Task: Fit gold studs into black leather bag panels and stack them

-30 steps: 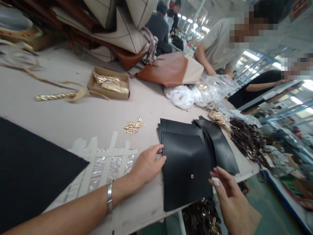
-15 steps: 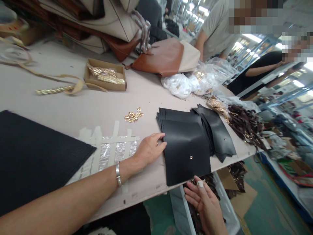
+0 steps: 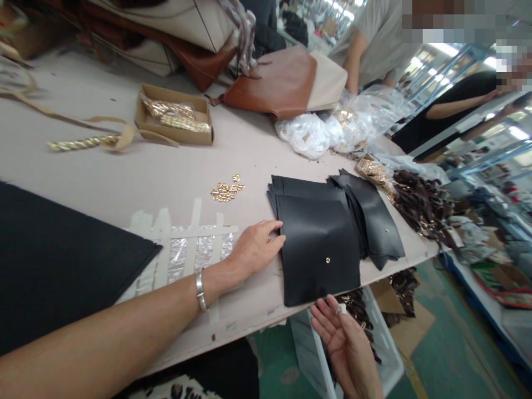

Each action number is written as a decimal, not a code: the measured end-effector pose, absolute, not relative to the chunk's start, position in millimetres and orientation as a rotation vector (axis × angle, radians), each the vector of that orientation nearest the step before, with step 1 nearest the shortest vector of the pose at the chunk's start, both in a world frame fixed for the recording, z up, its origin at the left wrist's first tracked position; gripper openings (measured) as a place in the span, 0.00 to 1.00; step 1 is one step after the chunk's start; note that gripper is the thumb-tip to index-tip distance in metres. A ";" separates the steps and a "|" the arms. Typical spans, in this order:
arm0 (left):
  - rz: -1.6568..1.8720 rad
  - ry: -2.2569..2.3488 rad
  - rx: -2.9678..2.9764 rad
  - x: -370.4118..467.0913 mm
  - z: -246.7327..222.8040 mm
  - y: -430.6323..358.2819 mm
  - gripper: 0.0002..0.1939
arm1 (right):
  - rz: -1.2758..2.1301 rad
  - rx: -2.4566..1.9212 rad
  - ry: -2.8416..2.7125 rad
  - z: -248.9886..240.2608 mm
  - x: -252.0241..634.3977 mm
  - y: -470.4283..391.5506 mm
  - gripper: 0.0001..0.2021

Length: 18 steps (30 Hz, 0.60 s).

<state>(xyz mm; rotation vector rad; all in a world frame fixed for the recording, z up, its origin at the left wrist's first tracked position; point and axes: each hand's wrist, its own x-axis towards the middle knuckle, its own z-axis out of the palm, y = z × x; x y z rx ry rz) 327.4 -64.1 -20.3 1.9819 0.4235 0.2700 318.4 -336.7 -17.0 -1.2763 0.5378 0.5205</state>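
Observation:
A black leather panel [image 3: 318,238] with a small gold stud lies on top of several like it, close to the table's front edge. At its left edge is my left hand [image 3: 260,246], thumb and finger apart, their tips touching the leather. My right hand [image 3: 343,332] is just below the panel's front edge, palm turned up and fingers stretched out, holding nothing; a bit of white tape wraps one finger. Another fanned stack of black leather panels [image 3: 376,221] lies to the right. A small pile of gold metal pieces [image 3: 226,191] sits behind my left hand.
Black sheets [image 3: 62,271] cover the left side. A cardboard box [image 3: 174,133] holds gold pieces; brown-and-cream bags [image 3: 270,86] and plastic bags [image 3: 310,136] are behind. Dark straps [image 3: 415,205] lie at right. Below the edge stands a white crate [image 3: 388,343]. A person [image 3: 369,50] stands across.
The view has shifted slightly. My right hand has moved a little left, nearer the panel's front edge, and its fingers are straighter. My left hand stays at the panel's left edge.

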 end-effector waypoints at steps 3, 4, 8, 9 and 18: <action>0.268 0.428 1.980 327.4 -19.9 -64.1 0.20 | 0.496 -1.267 0.516 -15.2 321.3 -334.6 0.27; 0.264 0.429 1.978 327.4 -19.9 -64.1 0.20 | 0.478 -1.273 0.512 -14.4 323.1 -333.8 0.27; 0.243 0.427 1.976 327.6 -19.8 -63.8 0.21 | 0.432 -1.304 0.492 -11.7 334.3 -330.6 0.27; 0.237 0.425 1.973 327.6 -19.5 -63.6 0.21 | 0.424 -1.305 0.480 -11.2 337.9 -329.5 0.27; 0.163 0.478 1.788 329.7 -13.5 -59.8 0.24 | 0.426 -1.479 0.364 -4.8 377.6 -324.0 0.31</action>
